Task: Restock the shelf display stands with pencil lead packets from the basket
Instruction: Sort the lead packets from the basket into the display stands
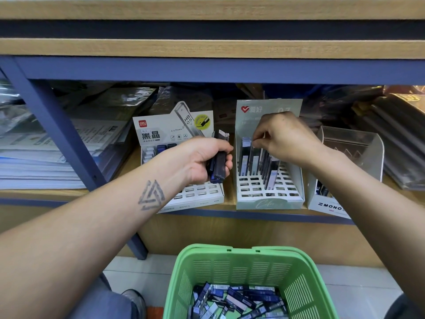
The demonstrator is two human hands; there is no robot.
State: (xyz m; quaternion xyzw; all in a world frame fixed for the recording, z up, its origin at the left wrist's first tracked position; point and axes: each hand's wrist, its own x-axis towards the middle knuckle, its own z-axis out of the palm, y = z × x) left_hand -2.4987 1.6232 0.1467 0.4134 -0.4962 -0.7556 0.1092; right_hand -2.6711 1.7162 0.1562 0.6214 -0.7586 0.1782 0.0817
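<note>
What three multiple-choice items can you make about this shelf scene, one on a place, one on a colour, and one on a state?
1. Where is the right hand?
A. inside the basket
B. over the pale green stand in the middle
C. on the stack of papers

2. What colour is the basket?
A. green
B. red
C. black

3. What is the left hand doing?
A. resting flat on the shelf
B. hanging idle with nothing in it
C. holding a bunch of lead packets

Answers:
1 B: its fingers pinch the top of a packet standing in the pale green stand, between the white stand and the Mono stand.
2 A: the walls and rim are plainly green, with loose packets at the bottom.
3 C: the fingers curl round several dark packets in front of the white stand.
</note>
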